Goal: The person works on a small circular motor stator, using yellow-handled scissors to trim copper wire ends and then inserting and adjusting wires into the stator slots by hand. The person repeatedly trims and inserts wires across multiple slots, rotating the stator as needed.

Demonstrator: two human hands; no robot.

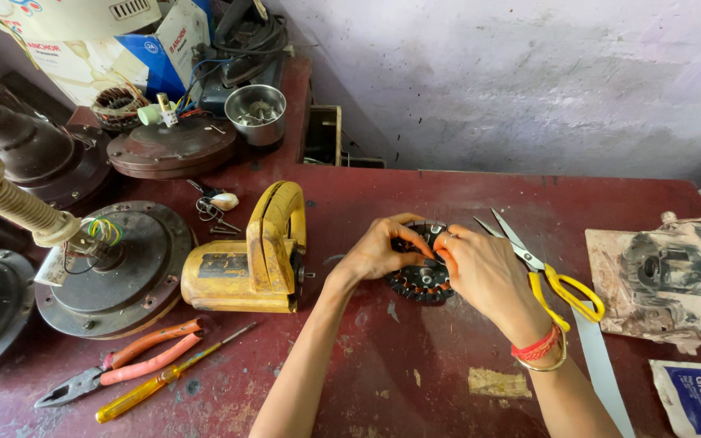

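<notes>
A round black stator (420,281) with copper-coloured windings lies on the dark red table (415,381). My left hand (380,248) grips its left rim, fingers curled over the top. On the right side of the stator, my right hand (483,272) pinches at its upper edge with the fingertips; a ring and red and gold bangles show on that hand and wrist. Both hands cover much of the stator's upper half.
Yellow-handled scissors (545,272) lie just right of my right hand. A yellow power tool (253,258) sits left of the stator. Pliers (123,363) and a screwdriver (164,381) lie front left. Fan motor housings (115,268), a steel bowl (255,112) and a grimy part (667,276) surround the work.
</notes>
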